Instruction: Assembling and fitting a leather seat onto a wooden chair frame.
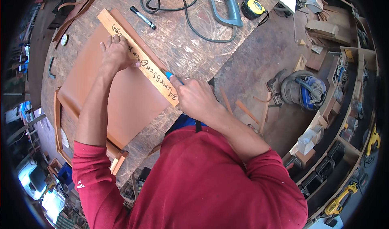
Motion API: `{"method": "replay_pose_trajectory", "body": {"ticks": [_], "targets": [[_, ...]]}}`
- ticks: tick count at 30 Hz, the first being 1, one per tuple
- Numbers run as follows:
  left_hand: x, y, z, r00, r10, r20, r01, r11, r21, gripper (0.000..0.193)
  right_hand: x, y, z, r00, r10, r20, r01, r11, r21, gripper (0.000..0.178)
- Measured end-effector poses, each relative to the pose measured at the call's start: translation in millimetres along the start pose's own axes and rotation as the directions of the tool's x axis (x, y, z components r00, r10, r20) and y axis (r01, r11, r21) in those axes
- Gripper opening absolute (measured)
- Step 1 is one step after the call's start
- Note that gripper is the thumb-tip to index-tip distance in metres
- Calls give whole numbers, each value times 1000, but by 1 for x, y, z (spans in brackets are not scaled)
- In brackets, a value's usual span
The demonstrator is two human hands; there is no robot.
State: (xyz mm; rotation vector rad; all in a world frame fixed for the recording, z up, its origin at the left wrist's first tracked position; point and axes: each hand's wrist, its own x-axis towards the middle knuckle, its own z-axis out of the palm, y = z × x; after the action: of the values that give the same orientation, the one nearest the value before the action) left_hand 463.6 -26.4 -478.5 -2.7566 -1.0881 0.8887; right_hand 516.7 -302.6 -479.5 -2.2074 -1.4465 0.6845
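A brown sheet that looks like leather lies slantwise on the worn wooden workbench. Across it rests a flat wooden strip with black handwriting. My left hand presses down on the strip's upper part, fingers and thumb spread. In my right hand is a blue-bodied cutter, probably a utility knife, its front end against the strip's right edge near the strip's lower end. The blade itself is too small to make out. A narrow band of the brown sheet shows along the strip's right side.
Beyond the strip lie a black-and-white marker, a grey heat gun with a looped cord, and a yellow-black tape measure. A wooden frame stands by the bench's left side. At right, a blue-grey vacuum cleaner sits on the floor.
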Motion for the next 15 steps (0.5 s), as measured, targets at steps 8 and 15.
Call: {"method": "replay_pose_trajectory", "body": {"ticks": [8, 15], "targets": [[-3, 3, -4, 1000, -3, 8, 3, 999, 51, 114, -28, 2, 0, 996, 73, 49, -74, 997, 15, 49], [-7, 3, -3, 999, 21, -46, -20, 999, 37, 107, -59, 4, 1, 993, 102, 59, -102, 995, 8, 48]]}}
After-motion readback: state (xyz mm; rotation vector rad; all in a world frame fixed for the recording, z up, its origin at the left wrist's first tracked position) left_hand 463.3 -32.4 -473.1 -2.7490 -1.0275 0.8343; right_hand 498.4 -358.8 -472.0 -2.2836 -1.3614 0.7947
